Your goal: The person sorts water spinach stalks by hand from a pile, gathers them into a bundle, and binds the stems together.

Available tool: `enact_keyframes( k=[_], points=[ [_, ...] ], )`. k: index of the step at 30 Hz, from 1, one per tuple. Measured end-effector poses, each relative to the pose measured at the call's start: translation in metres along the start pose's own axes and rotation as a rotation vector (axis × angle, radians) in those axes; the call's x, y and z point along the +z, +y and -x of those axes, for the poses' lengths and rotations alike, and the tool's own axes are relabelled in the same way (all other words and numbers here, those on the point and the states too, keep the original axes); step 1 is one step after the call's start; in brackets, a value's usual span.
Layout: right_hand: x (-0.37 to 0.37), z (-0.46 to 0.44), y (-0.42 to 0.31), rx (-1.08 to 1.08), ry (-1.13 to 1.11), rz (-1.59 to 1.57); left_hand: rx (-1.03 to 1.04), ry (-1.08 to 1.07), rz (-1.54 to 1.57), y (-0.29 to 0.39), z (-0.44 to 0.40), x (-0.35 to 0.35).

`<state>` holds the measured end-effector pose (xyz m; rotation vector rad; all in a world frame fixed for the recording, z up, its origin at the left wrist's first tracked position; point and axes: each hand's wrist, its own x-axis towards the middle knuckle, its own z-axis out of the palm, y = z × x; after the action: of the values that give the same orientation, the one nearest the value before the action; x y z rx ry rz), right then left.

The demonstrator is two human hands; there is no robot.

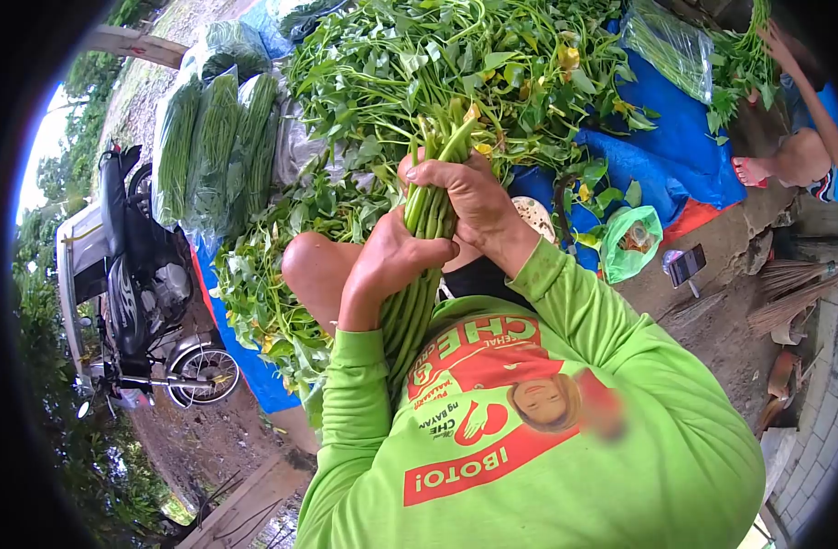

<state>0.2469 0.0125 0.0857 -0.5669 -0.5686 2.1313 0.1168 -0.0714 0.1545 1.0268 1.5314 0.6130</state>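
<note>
Both my hands are wrapped round a thick bunch of long green stems (pixel 408 316), held upright over my lap. Lower on it, my left hand (pixel 392 259) is closed, its thumb lying across the front. My right hand (pixel 469 197) grips higher up, just below the uneven upper ends, with its fingers curled round them. The lower part of the bunch runs down against my green shirt. Just beyond my hands lies a large heap of leafy green vines (pixel 373 91), some leaves yellowed. More leafy greens (pixel 282 274) lie beside my bare knee on the left.
Plastic-wrapped green bundles (pixel 213 151) lie at the left, another pack (pixel 668 46) at the upper right. Blue tarp (pixel 680 156) lies under the greens. A green plastic bag (pixel 631 242) and a phone (pixel 687 265) are at right. Another person's arm (pixel 808 82) holds leafy stems. A motorcycle (pixel 140 284) stands left.
</note>
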Motion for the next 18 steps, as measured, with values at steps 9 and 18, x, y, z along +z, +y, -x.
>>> enact_keyframes(
  k=[9, 18],
  points=[
    [0.016, -0.004, -0.004, -0.092, 0.136, -0.059, 0.228, 0.462, -0.517, 0.006, 0.005, 0.014],
    [0.02, -0.007, -0.044, -0.289, -0.113, 0.522, 0.083, 0.13, 0.092, 0.023, 0.034, -0.077]
  ],
)
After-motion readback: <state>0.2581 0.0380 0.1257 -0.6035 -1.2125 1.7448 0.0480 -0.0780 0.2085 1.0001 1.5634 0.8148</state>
